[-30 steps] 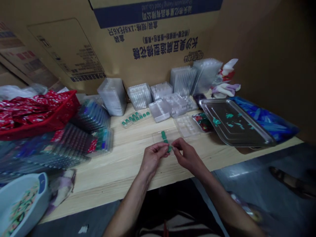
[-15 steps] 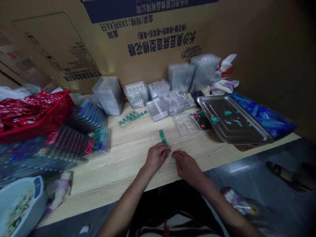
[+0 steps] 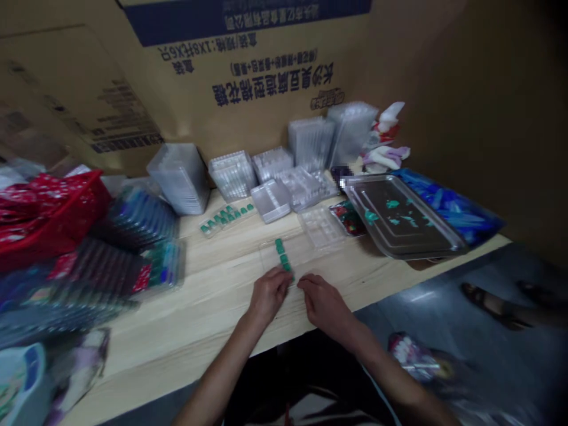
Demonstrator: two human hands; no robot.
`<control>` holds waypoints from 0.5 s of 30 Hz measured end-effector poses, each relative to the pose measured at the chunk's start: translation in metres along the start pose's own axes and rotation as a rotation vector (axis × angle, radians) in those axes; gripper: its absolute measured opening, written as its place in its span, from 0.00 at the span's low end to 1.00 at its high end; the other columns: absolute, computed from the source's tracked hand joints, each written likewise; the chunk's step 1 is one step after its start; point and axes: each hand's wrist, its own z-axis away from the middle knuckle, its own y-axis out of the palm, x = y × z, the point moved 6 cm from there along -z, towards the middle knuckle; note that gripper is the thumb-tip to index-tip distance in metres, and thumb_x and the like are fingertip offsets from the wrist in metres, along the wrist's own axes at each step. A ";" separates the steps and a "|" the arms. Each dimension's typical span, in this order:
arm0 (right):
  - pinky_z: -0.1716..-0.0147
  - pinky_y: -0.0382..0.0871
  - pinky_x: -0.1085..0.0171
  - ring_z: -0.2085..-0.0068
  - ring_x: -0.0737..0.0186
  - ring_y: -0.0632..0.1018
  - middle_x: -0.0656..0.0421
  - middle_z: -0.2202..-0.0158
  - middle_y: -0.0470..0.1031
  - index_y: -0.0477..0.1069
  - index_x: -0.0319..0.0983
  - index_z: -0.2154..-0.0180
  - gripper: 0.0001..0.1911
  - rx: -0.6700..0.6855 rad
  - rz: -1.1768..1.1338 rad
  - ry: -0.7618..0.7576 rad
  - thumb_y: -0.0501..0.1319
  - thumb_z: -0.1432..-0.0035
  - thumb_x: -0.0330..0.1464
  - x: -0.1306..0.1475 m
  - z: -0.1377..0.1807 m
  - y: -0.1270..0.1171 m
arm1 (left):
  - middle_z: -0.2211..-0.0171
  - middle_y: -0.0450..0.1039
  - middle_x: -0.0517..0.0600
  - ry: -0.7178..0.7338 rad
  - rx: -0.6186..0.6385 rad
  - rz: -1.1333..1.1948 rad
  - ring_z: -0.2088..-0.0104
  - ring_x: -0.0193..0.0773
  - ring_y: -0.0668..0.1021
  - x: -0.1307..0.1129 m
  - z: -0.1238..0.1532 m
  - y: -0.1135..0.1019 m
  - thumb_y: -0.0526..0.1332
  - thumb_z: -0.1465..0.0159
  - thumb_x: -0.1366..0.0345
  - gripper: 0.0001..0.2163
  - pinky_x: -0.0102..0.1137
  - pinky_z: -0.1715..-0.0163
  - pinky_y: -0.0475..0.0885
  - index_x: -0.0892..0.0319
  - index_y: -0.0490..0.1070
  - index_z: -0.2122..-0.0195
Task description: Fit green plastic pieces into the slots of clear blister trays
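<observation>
The person's left hand lies curled on the tabletop, its fingertips at the lower end of a short row of small green square pieces; the right hand sits just beside it, fingers drawn in and pointing toward the same spot. The grip of each hand cannot be told, since the curled fingers hide whether anything small is pinched. The green pieces sit in a line on a flat clear plastic tray, which rests on the pale wooden tabletop. Just to the right lies an empty-looking clear compartment tray. Farther back, a narrow clear strip carries more green squares, beside stacks of clear plastic trays. To the left, a red plastic basket holds red patterned wrappers, and a pale blue bowl sits at the near corner. To the right, a clear rimmed tray holds green scraps, with a bag of blue strips behind it. A large printed cardboard box stands along the back.
</observation>
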 end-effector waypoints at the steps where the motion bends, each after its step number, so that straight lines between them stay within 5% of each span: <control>1: 0.49 0.69 0.60 0.52 0.57 0.74 0.50 0.57 0.75 0.74 0.34 0.59 0.17 0.009 0.004 0.003 0.52 0.45 0.17 0.001 -0.001 -0.001 | 0.63 0.80 0.54 0.021 0.002 -0.041 0.62 0.39 0.81 0.000 0.001 0.000 0.57 0.34 0.67 0.11 0.33 0.61 0.75 0.55 0.80 0.61; 9: 0.53 0.69 0.63 0.53 0.58 0.74 0.52 0.58 0.75 0.73 0.36 0.60 0.14 0.016 0.062 0.043 0.54 0.45 0.20 0.002 -0.004 -0.006 | 0.61 0.80 0.53 0.207 -0.063 -0.261 0.61 0.40 0.82 -0.003 0.004 0.001 0.54 0.33 0.68 0.12 0.32 0.61 0.78 0.55 0.78 0.59; 15: 0.52 0.69 0.63 0.52 0.58 0.75 0.52 0.57 0.75 0.73 0.37 0.60 0.14 -0.002 0.014 0.032 0.54 0.45 0.20 0.006 0.000 -0.007 | 0.65 0.77 0.50 0.093 -0.091 -0.226 0.65 0.40 0.81 -0.007 -0.003 -0.002 0.56 0.36 0.67 0.06 0.33 0.64 0.78 0.56 0.72 0.62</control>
